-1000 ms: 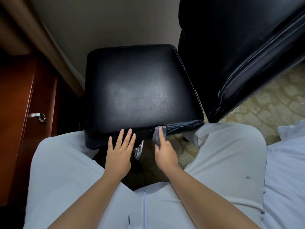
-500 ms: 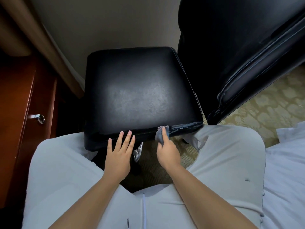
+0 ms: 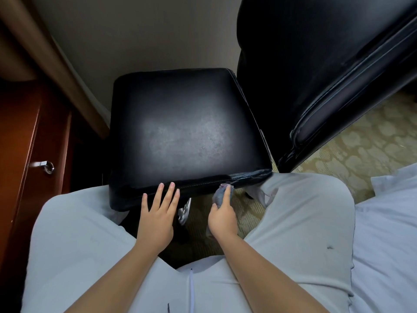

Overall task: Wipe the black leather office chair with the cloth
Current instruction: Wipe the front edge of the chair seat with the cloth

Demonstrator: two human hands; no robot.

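Note:
The black leather chair seat (image 3: 185, 132) fills the middle of the view, and its tall backrest (image 3: 316, 64) rises at the right. My left hand (image 3: 158, 213) lies flat with straight fingers against the seat's front edge. My right hand (image 3: 222, 215) grips a small grey-blue cloth (image 3: 220, 194) and presses it with the index finger against the front edge, right of the middle. Most of the cloth is hidden under the hand.
My knees in light grey trousers (image 3: 304, 211) flank the seat's front. A dark wooden cabinet with a metal handle (image 3: 45, 166) stands at the left. Patterned carpet (image 3: 361, 143) lies at the right, white bedding (image 3: 388, 222) at the far right. A chrome chair part (image 3: 185, 211) shows below the seat.
My right hand with the cloth has slid a little to the right along the seat's front edge. The left hand stays in place.

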